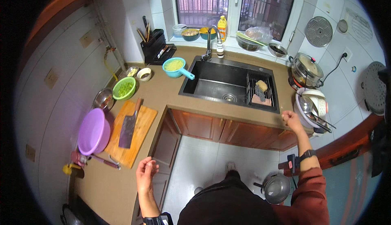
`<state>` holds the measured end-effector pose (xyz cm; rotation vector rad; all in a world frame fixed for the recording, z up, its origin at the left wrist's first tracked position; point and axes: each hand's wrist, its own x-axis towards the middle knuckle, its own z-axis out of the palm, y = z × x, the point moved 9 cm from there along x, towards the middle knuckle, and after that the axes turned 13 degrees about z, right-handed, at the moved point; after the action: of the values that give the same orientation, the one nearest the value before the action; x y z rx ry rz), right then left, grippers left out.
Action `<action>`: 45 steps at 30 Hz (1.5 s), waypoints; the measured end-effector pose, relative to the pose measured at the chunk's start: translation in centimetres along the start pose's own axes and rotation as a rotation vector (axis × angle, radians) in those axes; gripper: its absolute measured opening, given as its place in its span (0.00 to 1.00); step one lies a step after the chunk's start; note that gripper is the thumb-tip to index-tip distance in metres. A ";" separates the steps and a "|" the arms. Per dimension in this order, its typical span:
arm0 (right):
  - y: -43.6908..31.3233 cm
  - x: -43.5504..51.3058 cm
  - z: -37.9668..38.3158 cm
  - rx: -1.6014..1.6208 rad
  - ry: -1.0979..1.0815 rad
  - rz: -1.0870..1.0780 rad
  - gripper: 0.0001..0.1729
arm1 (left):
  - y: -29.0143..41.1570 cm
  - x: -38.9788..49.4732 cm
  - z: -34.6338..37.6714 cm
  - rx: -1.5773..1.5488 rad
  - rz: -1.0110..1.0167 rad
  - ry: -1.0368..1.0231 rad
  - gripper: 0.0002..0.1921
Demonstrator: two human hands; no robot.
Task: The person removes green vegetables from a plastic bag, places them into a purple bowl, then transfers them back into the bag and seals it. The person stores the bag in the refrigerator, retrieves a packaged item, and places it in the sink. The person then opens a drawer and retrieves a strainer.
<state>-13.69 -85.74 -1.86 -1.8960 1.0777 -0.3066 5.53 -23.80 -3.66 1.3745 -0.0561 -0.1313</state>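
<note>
My left hand [146, 173] is raised near the left counter's edge, its fingers loosely curled and apart, with nothing seen in it. Closest to it lies a wooden cutting board [145, 127] with a cleaver [128, 130] flat on top. My right hand [291, 120] is at the counter edge by the sink's right corner, fingers bent; whether it holds something small cannot be told. Beside it stands a pale basin [301, 115] with bowls and a metal ladle [305, 104]. A black sink [213, 86] lies ahead, a sponge [261, 85] in its rack.
A purple basin [93, 132], a green basket of green vegetables [124, 88] and a blue strainer [174, 67] stand on the counter. A steamer pot [306, 66] is at the back right. Below on the right is a lidded pan [276, 189]. Cabinet doors [195, 124] front the counter.
</note>
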 end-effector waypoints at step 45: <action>-20.2 73.1 0.9 1.243 0.078 -0.024 0.13 | -8.3 17.6 20.1 0.530 -0.513 0.274 0.22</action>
<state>41.08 -138.18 -1.07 -0.7737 0.6225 -0.8328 20.16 -47.15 -8.50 1.9018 0.5283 -0.3747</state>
